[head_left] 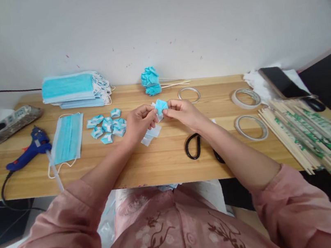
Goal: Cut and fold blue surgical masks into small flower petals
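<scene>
Between my two hands, above the middle of the wooden table point(159, 166), is a small folded blue-and-white piece point(160, 105) that looks like mask fabric. My left hand point(140, 121) pinches its left side with thumb and fingers. From the right, my right hand point(184, 113) pinches the opposite edge. Pale flat scraps point(151, 135) lie on the table just below my left hand. To the left is a cluster of similar folded blue-and-white pieces point(107, 125). Black-handled scissors point(193, 147) lie partly hidden under my right forearm.
At left are a blue glue gun point(29, 151), a power strip point(11, 123), a single face mask point(67, 138) and a mask stack point(68, 88). Blue fabric flowers point(150, 80) lie at the back. Rightward are tape rolls point(246, 98), a phone point(283, 81) and wrapped chopsticks point(310, 135).
</scene>
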Available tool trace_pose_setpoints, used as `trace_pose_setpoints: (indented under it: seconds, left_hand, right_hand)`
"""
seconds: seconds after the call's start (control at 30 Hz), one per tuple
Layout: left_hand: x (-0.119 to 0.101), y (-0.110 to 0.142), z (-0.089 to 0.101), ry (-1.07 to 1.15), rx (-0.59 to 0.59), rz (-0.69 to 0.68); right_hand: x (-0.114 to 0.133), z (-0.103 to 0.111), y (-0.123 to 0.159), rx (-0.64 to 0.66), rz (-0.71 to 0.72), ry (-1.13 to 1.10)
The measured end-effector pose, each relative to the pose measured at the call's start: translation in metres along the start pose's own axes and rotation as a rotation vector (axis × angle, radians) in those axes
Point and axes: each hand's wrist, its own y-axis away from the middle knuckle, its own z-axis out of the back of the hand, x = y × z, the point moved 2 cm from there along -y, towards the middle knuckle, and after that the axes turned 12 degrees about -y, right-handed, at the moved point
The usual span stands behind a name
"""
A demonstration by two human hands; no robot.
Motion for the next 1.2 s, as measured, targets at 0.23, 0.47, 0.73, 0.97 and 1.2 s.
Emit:
trace_pose_setpoints:
  seconds: [0.23,0.47,0.73,0.97,1.2]
  left_hand:
    - [-0.0022,0.0012,0.0013,-0.015,-0.008,-0.008]
    - [-0.002,0.0002,0.0005,-0.026,-0.04,-0.018]
    - [-0.0005,0.0008,0.0015,-0.078,-0.074,-0.05]
    - [0.0025,-0.0004,0.0006,-0.047,-0.063,-0.048]
    - [0.0039,-0.0024,-0.0023,0.039,0.008,-0.052]
  right_hand:
    - [-0.0023,-0.0003,-0.0008,0.009,-0.021,-0.015]
    - [0.0007,-0.0008,0.0009,0.006,-0.031,-0.031]
    - [0.0006,-0.0005,0.0009,0.017,-0.037,-0.046]
    - [0.0013,-0.0016,0.0001,-0.011,-0.033,-0.04]
    - [0.0006,0.0005,0.0008,-0.008,-0.021,0.012]
